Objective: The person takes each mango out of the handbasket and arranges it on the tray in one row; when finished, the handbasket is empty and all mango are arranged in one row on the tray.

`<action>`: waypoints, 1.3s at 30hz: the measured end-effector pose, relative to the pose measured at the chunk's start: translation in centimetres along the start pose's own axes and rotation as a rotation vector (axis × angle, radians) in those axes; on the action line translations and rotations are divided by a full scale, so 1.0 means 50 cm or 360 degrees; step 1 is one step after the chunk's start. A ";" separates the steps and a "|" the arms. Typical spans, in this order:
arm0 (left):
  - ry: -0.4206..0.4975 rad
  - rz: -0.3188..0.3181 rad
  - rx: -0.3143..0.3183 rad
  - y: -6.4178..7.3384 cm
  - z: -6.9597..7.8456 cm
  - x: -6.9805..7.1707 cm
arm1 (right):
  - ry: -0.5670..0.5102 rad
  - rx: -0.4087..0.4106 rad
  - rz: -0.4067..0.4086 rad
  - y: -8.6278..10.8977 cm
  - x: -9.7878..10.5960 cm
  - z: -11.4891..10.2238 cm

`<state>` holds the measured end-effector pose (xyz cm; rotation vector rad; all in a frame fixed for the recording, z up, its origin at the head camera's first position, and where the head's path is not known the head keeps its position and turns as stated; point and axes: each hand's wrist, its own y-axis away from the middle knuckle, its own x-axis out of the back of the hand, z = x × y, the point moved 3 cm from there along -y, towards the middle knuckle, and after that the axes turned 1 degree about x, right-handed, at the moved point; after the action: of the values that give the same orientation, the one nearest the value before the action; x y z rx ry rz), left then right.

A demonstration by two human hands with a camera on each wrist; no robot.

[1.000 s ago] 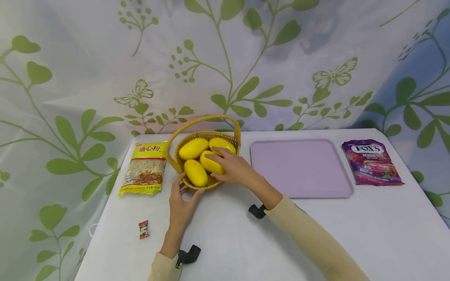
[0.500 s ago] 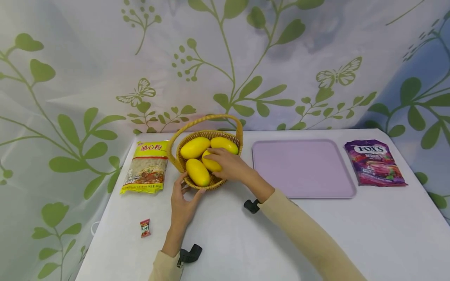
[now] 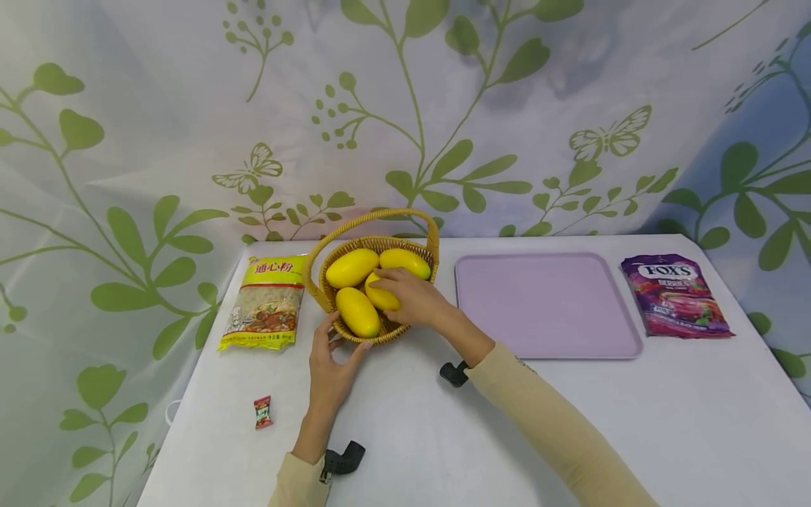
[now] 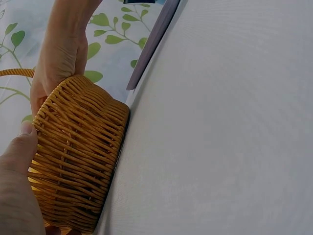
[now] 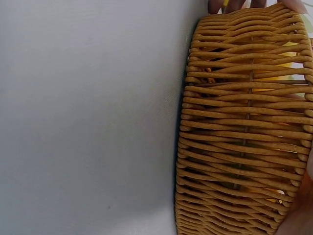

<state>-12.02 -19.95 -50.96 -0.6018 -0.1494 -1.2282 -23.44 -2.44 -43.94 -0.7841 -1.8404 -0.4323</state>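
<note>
Lying in one basket (image 4: 80,152) were four fruits (image 3: 380,294); the right hand (image 3: 415,296) grasped one beneath its fingers (image 3: 394,277), the left hand (image 3: 331,372) the basket.

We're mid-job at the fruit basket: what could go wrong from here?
The yellow fruit under the right hand looks smooth and could slip if lifted. The three fruits close by might roll. With the left hand at its near edge, the basket might tip if pressed.
</note>
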 end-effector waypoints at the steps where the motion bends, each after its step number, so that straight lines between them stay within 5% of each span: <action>1: 0.0002 -0.0001 0.0003 0.001 -0.001 0.000 | 0.0000 -0.0003 -0.0001 0.000 -0.001 0.001; 10: -0.0010 0.0009 -0.0067 0.001 0.002 -0.004 | -0.0019 -0.0016 0.0019 0.005 -0.001 0.001; 20: 0.0008 0.0000 -0.0018 0.003 0.000 -0.006 | 0.0004 0.0012 0.0049 0.012 0.000 0.003; 30: 0.0073 0.0052 -0.0142 0.000 0.005 -0.005 | 0.0328 0.0240 0.0400 0.043 0.031 -0.021; 39: 0.0031 0.0023 -0.0037 0.003 -0.002 -0.003 | 0.0183 0.0231 0.0801 0.105 0.087 -0.004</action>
<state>-11.95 -19.86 -51.18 -0.6100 -0.1145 -1.2230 -20.72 2.59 -40.20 -1.0575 -1.4811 -0.0181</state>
